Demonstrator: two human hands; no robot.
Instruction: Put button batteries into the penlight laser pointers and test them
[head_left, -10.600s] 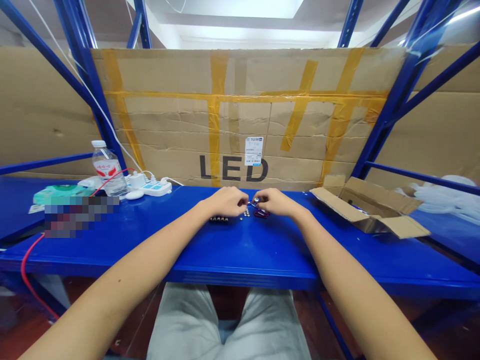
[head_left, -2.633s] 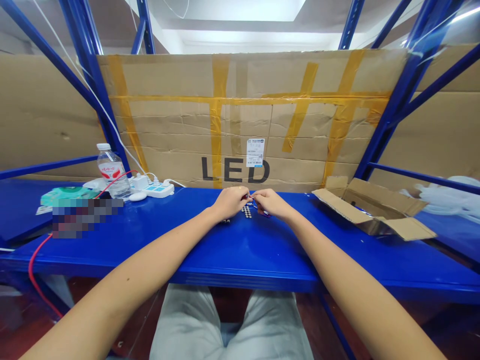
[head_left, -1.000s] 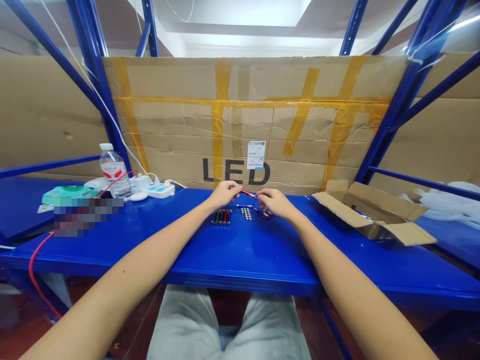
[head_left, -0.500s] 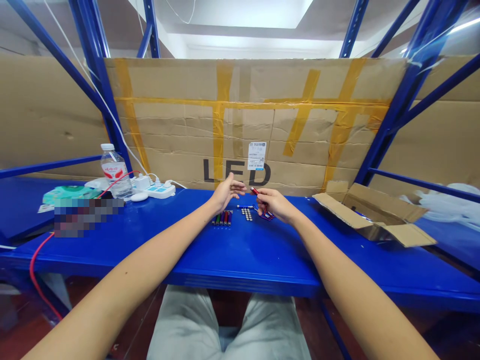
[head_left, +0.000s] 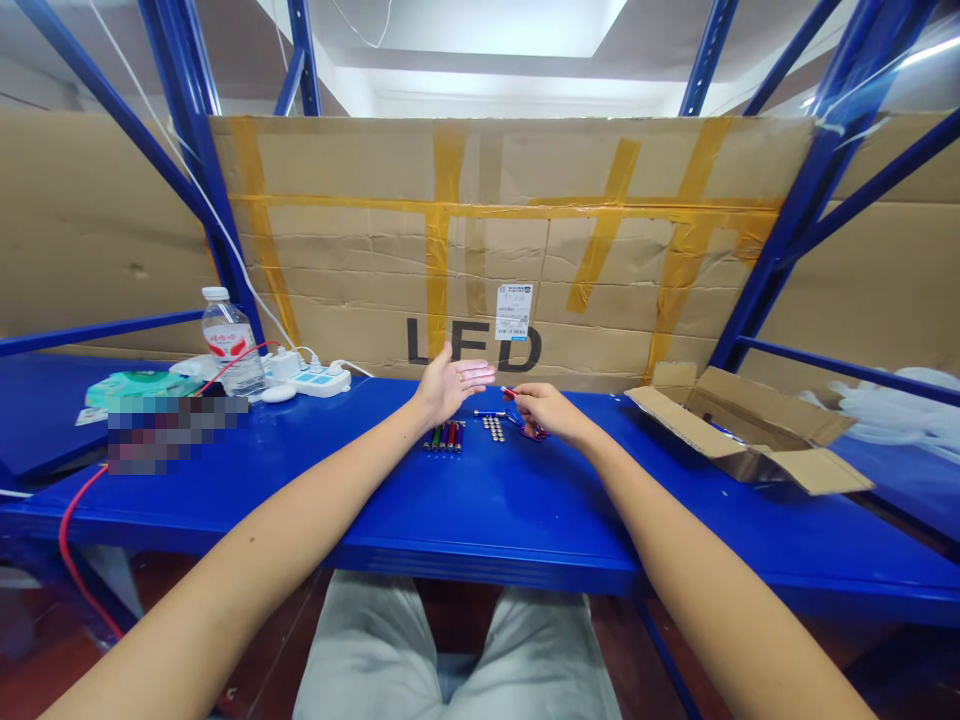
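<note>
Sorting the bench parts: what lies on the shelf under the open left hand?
Below the left hand, a row of small coloured tubes lies on the blue shelf. The hand itself is open and holds nothing; nothing there looks covered.

- Both forearms are seen bare, with no sleeves in view.
- The left hand [head_left: 448, 382] and right hand [head_left: 545, 408] are ungloved.
- Light grey trousers [head_left: 457, 650] are worn, seen at 6 o'clock.

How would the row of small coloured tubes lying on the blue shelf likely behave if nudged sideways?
The coloured tubes look round and slim, so they would probably roll. They seem light and stiff. Lying side by side on the smooth shelf, one pushed would likely shift its neighbours.
</note>
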